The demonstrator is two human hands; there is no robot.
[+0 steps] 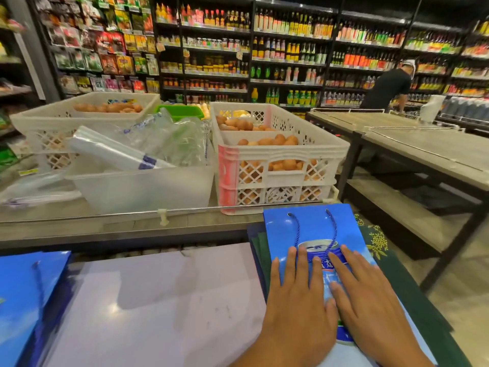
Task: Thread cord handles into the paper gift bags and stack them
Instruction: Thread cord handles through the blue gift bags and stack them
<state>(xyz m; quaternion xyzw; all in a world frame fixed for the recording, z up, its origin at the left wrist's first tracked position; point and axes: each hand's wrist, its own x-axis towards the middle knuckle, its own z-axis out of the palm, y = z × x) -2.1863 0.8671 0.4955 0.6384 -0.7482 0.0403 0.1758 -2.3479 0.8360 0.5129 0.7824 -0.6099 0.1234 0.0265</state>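
Observation:
A blue paper gift bag [312, 229] with a printed can lies flat at the right, on top of a stack of dark green bags [381, 250]. Its blue cord handle [316, 235] is threaded through two holes and loops down onto the bag face. My left hand [299, 300] and my right hand [370, 300] both press flat on this bag, fingers straight, side by side. Another blue bag [21, 295] with a cord lies at the left edge.
A pale lilac work surface [158, 300] lies between the two blue bags. Behind it stand white crates of eggs [280, 157], a clear tub [143, 186] with plastic bags, and stocked shelves. A person [386, 88] stands at the far right by wooden tables [423, 144].

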